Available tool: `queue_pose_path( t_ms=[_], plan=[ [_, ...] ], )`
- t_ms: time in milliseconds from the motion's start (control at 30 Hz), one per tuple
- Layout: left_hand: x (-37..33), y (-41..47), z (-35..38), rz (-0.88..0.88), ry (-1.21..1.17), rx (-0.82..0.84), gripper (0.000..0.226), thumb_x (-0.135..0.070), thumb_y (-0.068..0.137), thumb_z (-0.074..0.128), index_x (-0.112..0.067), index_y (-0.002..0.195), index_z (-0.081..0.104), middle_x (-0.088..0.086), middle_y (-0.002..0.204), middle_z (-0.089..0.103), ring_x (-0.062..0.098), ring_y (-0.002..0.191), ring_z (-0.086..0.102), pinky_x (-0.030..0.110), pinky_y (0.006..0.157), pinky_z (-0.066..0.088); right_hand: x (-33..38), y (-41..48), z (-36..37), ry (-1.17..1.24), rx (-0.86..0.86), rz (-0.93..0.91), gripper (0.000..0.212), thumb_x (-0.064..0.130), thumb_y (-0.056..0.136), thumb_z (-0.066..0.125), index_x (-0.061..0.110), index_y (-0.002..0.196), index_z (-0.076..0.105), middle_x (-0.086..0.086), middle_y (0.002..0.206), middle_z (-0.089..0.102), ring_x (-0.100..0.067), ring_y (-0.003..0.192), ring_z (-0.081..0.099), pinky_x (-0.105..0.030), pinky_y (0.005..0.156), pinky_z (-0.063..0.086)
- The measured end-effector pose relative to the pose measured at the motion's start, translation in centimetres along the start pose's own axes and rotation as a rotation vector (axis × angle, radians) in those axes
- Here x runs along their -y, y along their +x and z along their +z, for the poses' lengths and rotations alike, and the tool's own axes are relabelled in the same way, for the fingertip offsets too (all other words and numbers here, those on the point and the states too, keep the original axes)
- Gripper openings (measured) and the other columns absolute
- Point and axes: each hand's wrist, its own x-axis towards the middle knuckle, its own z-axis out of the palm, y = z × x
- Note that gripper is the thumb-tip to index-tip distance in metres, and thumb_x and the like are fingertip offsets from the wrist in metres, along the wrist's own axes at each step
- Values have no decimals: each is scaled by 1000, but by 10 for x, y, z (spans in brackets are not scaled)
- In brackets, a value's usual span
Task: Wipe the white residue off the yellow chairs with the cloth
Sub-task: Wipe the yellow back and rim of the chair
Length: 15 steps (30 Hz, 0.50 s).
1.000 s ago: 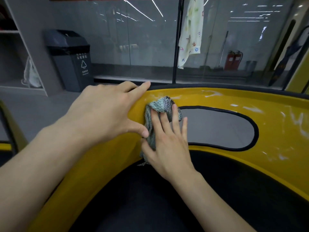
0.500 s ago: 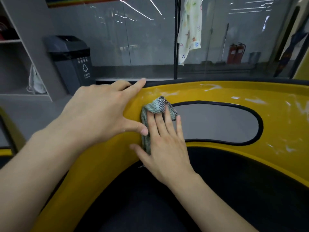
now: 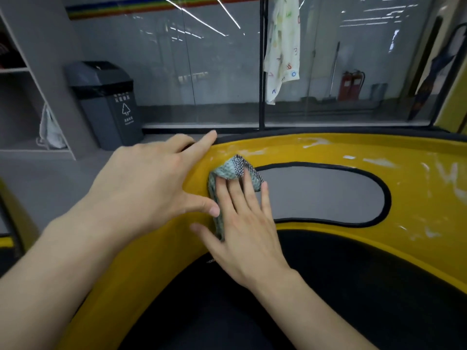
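Observation:
A yellow chair (image 3: 417, 198) with a black-rimmed oval cutout in its backrest fills the lower right; its seat is black. White residue (image 3: 313, 142) streaks the top edge and the right side of the backrest. A small green checked cloth (image 3: 228, 170) lies on the backrest just left of the cutout. My right hand (image 3: 242, 223) presses it flat with straight fingers. My left hand (image 3: 151, 185) rests open on the backrest's left edge, thumb close to the cloth.
A dark grey bin (image 3: 106, 102) stands on the floor at the left by grey shelving (image 3: 30, 97). A glass wall with a black post (image 3: 261, 64) runs behind the chair; a patterned cloth (image 3: 281, 46) hangs there. Another yellow chair's edge (image 3: 5, 241) shows at far left.
My right hand has slid the cloth a little up the backrest beside the cutout. My left hand keeps its place on the chair's edge. The view has tilted slightly upward.

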Motion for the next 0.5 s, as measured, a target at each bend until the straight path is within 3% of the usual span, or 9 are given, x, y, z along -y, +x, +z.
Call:
queue_pose_path(
  t_ms=[133,300,367,500],
  plan=[
    [0,0,5,31,14,-72,109,-99,62,7,-46,157,4,-22,147,42,18,115,62,33,66,42,2,16,-9,23,-33,-47,77,68,97,29,29,159,5,-1,167,5,-22,151,-21,-57,121,-3],
    [1,-1,4,30,0,-102,99,-94,72,3,-44,157,9,-18,142,48,22,109,64,33,60,34,-3,-9,3,-7,30,-20,80,72,95,30,28,159,7,2,166,13,-21,151,-20,-59,120,6],
    [1,-3,7,28,-18,-116,95,-92,74,2,-45,157,8,-20,142,47,19,111,63,34,62,39,-1,-5,1,8,8,-13,80,72,95,30,28,159,9,2,166,15,-21,151,-18,-59,120,5],
    [0,-2,5,5,-115,-99,79,-78,83,6,-48,156,12,-22,147,42,22,120,59,39,81,50,10,12,-6,47,-58,-2,81,68,96,35,26,159,8,0,166,11,-22,151,-18,-58,121,-1]
  ],
)
